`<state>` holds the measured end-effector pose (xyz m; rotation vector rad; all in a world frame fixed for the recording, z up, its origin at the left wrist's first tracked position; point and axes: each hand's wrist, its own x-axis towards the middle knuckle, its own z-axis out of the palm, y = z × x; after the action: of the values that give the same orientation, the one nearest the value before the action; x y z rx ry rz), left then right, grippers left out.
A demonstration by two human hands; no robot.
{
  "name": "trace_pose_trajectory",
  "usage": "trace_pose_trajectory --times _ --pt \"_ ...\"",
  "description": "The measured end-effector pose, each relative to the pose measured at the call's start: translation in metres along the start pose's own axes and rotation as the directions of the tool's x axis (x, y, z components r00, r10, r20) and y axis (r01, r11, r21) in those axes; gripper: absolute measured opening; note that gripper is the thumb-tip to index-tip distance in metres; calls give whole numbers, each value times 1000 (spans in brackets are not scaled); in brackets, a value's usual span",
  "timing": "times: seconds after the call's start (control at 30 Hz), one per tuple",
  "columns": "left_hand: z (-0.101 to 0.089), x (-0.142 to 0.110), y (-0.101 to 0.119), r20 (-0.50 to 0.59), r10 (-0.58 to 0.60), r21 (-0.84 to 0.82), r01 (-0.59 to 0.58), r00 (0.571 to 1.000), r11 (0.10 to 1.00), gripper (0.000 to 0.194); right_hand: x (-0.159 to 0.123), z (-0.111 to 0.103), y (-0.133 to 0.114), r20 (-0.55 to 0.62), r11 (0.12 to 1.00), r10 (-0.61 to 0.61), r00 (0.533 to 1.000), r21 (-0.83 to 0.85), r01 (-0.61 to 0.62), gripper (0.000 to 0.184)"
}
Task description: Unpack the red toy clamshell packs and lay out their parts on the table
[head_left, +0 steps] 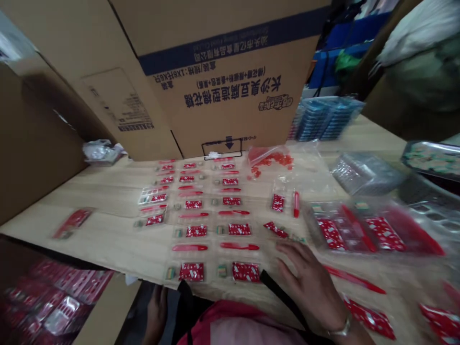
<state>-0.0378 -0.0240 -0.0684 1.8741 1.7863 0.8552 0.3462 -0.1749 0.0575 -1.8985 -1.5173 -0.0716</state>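
Note:
My right hand (307, 275) is over the table's near right part, fingers stretched out and apart, nothing seen in them. Just beyond its fingertips lies a tilted red patterned packet (276, 229), with small greenish pieces (296, 238) beside it. My left hand (157, 304) is low at the table's front edge, blurred; its grip is unclear. Left of my right hand, clear plastic trays stand in rows. They hold red patterned packets (246, 271), red plastic sticks (239, 246) and small striped squares (222, 271). Another red stick (354, 279) lies right of my right hand.
A large cardboard box (230, 110) stands behind the rows. A clear bag of red pieces (271, 160) lies before it. Stacked clear trays (366, 172) and blue packs (325, 117) are at the right. Below the table, lower left, is a carton (108, 311) beside red packs (53, 297).

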Motion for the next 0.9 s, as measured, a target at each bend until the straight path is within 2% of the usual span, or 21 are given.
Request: trace_pose_trajectory --times 0.13,0.2,0.27,0.33,0.37,0.43,0.53,0.6,0.67,0.73,0.77,0.9 --pt "-20 -4 -4 -81 -130 -51 127 988 991 64 -20 16 -39 64 985 -101 993 148 90 23" --pt "-27 -10 -2 -118 -127 -65 120 985 991 61 -31 26 -55 94 979 -143 985 161 127 24" --pt "-33 -17 0 -164 -33 -39 27 986 999 54 -44 34 -65 159 977 -154 975 170 127 26" --pt "-35 -24 3 -212 141 22 -139 967 990 43 -57 40 -71 268 979 -128 955 190 77 26" --pt "-35 -26 5 -231 246 64 -237 941 969 36 -64 41 -73 324 979 -109 940 199 45 26" --pt "-34 -26 11 -248 446 146 -422 860 895 26 -76 42 -72 422 979 -68 904 202 -21 24" --pt "-27 -15 26 -186 645 215 -610 741 762 31 -86 40 -65 481 977 -13 877 194 -92 22" --pt "-23 -5 40 -117 727 233 -693 677 682 38 -84 39 -57 421 977 3 907 193 -93 24" --pt "-21 5 54 -70 773 249 -739 630 625 41 -75 40 -49 277 987 -20 961 159 -26 27" --pt "-21 13 66 -23 780 256 -750 626 610 44 -60 45 -41 156 994 -87 984 73 77 34" --pt "-22 17 71 14 772 256 -749 635 612 46 -53 49 -38 135 992 -123 983 22 121 39" --pt "-23 31 84 206 705 295 -730 679 617 58 -30 75 -29 236 976 -158 959 -112 188 49"
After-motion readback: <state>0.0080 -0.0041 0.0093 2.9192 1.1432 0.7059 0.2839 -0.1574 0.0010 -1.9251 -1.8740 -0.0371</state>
